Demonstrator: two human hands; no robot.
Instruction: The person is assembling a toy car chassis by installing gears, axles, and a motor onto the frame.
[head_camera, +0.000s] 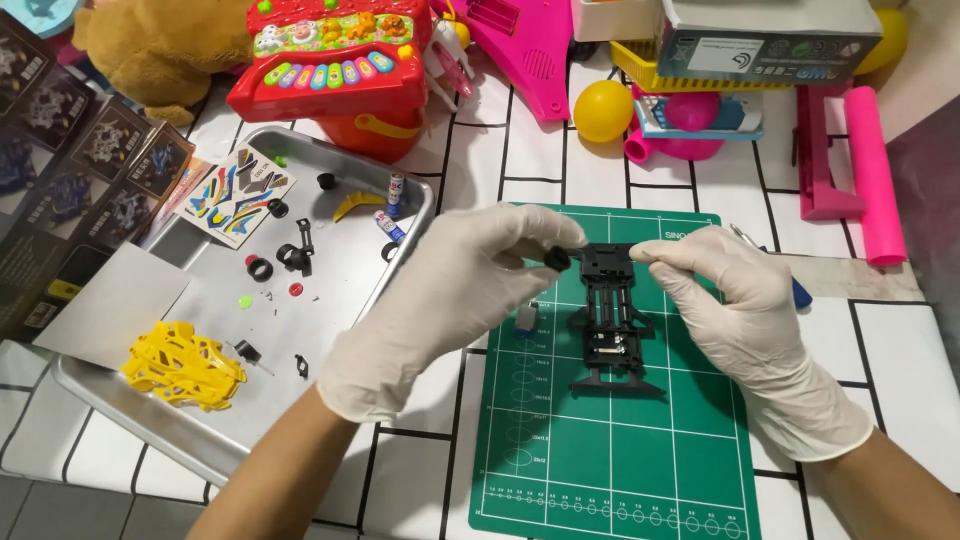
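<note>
Left hand (455, 300) pinching black wheel (557, 259), right hand (735, 300) pinching black chassis (610, 315)

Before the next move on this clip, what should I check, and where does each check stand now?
1. Left hand pinches the small black wheel at the chassis side: ok.
2. Right hand grips the black chassis at its far end: ok.
3. Chassis is over the green cutting mat: ok.
4. Wheel seated on its axle: cannot tell, fingers hide the joint.
5. Spare parts lie in the metal tray, including the yellow body shell: ok.
</note>
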